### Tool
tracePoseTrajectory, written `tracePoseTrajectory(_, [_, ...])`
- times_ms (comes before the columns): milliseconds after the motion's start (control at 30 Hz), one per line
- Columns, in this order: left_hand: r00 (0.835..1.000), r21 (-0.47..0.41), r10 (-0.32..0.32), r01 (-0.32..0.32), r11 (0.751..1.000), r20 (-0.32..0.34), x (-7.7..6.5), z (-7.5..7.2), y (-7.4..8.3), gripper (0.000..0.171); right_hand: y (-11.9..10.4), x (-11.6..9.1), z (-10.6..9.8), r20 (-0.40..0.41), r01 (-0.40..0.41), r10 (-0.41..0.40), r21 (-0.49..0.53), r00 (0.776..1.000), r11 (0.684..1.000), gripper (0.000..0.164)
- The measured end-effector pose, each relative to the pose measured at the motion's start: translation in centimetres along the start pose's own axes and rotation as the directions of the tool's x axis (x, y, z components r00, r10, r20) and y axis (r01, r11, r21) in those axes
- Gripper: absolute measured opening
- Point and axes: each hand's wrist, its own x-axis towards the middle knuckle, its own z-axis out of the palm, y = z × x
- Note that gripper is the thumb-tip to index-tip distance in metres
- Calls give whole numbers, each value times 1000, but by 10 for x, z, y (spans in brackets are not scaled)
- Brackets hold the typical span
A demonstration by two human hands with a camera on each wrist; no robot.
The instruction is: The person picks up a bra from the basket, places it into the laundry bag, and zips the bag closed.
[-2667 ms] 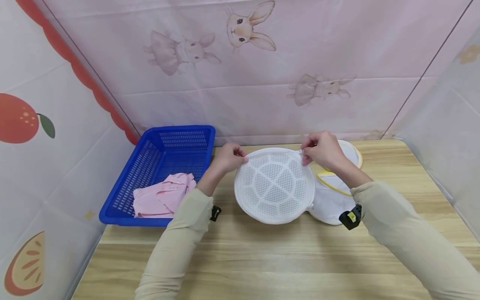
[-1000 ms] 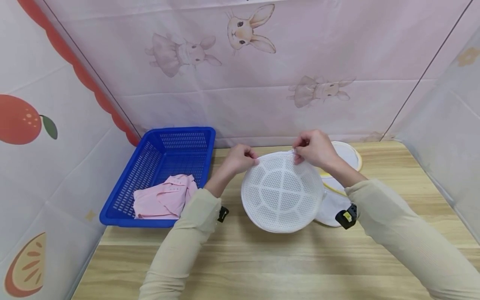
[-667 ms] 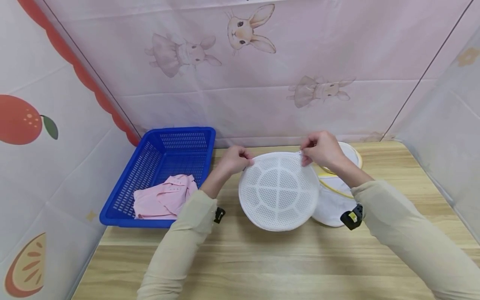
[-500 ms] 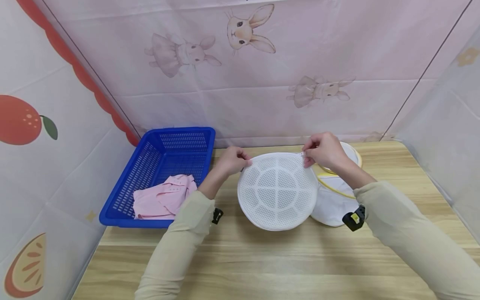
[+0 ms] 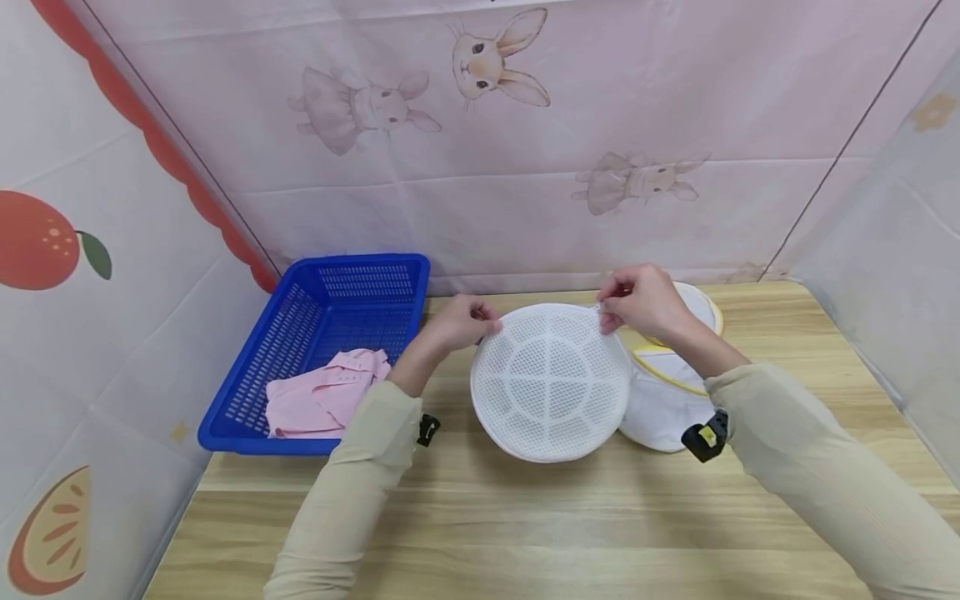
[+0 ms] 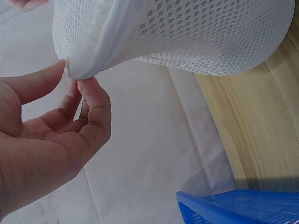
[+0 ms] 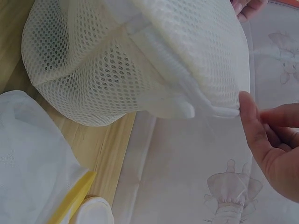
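A round white mesh laundry bag stands tilted between both hands, its ribbed flat face turned up toward the head camera. The left hand pinches its rim at the upper left; the left wrist view shows thumb and fingertips meeting on the white edging. At the upper right, the right hand pinches a small piece at the rim, where a seam band runs in the right wrist view. Behind the right forearm lie a white bag with yellow trim and a round yellow-edged white piece.
On the left stands a blue perforated plastic basket with a folded pink garment inside. The wooden tabletop runs back to a pink wall sheet printed with rabbits.
Over the last second, the right hand has shifted right along the rim, widening the gap between the hands. Since then the left hand and the mesh bag have moved slightly left.
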Motion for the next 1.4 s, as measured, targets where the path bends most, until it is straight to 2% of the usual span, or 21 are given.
tracePoseTrajectory(233, [1000,64,15,-17,998,17,0,-2,6,16,-6,2,6,-8,38,-38,43,999,998,7])
tracePoseTrajectory(533, [999,153,26,-32,988,45,1,-2,15,17,-13,6,13,-25,51,-52,-25,998,998,7])
tracePoseTrajectory(800, [998,150,-1,-9,989,64,-1,-1,23,12,-17,6,17,-32,53,-54,-18,998,998,6])
tracePoseTrajectory(933, [998,153,-6,-3,988,55,-1,1,23,11,-17,5,18,-49,63,-65,-44,997,997,6])
tracePoseTrajectory(1133, [1000,154,19,-22,988,22,-2,4,21,11,-14,5,18,-66,52,-59,-104,996,993,6])
tracePoseTrajectory(1400, [999,126,23,-19,992,-31,-2,4,16,10,-11,3,15,-68,11,-18,-101,998,995,7])
